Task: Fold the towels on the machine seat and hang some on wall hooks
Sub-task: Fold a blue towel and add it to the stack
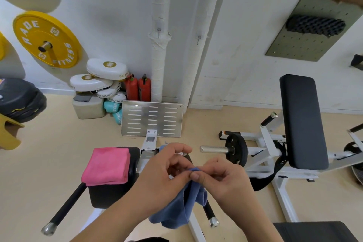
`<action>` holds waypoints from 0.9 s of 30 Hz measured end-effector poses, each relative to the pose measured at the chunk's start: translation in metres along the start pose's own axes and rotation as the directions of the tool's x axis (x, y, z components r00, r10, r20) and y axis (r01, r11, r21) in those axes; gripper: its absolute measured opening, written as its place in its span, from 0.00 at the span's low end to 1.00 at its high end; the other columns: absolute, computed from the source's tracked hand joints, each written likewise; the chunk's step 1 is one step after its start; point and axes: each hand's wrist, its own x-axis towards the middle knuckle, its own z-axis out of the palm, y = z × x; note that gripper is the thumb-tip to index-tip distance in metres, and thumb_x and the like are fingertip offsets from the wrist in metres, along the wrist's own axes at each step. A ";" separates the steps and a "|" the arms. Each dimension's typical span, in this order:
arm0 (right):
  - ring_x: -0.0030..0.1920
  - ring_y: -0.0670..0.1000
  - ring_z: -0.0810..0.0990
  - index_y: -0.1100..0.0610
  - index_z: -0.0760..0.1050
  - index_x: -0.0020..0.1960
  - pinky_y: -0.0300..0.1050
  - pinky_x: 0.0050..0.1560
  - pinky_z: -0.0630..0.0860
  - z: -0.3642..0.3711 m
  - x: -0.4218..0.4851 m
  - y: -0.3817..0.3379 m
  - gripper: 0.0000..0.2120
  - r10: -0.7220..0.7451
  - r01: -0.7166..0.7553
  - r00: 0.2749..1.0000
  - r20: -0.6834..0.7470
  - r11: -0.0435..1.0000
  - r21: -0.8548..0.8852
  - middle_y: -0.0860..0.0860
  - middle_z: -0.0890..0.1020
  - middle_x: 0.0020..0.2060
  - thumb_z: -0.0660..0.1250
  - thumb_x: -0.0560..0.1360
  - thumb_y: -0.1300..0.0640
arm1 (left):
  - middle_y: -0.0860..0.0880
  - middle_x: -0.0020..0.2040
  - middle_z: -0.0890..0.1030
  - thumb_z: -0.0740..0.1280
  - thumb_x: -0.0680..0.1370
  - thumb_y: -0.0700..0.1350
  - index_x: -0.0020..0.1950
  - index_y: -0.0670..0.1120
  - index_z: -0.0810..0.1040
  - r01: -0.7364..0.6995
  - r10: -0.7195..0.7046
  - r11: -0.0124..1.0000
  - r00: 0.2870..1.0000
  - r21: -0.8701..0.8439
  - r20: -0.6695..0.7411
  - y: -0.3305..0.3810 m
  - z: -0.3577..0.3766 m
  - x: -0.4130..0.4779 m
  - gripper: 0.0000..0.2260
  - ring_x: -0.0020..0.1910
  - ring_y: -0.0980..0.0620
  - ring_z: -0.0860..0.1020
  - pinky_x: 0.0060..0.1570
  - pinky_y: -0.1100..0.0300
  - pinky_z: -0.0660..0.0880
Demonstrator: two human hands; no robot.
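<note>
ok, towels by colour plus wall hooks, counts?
Pink towel: 1, folded on the seat
Blue towel: 1, pinched by left hand and right hand; blue sliver behind them unclear
Wall hooks: 2
Total: 4

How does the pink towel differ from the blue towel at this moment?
The pink towel is folded into a neat rectangle, while the blue towel hangs loose and bunched. The pink towel lies flat on the black seat with no hand on it, while the blue towel is held up in the air, pinched by the left hand and the right hand. Both look like plain cloths of one colour each.
</note>
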 end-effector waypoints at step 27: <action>0.39 0.40 0.80 0.50 0.81 0.46 0.33 0.40 0.73 -0.040 0.024 0.017 0.05 -0.019 0.039 0.829 -0.558 0.999 0.024 0.45 0.84 0.37 0.70 0.80 0.56 | 0.56 0.37 0.82 0.64 0.75 0.39 0.43 0.56 0.81 0.130 -0.144 0.876 0.990 0.464 -0.004 -0.066 -0.028 0.018 0.12 0.37 0.58 0.78 0.39 0.62 0.75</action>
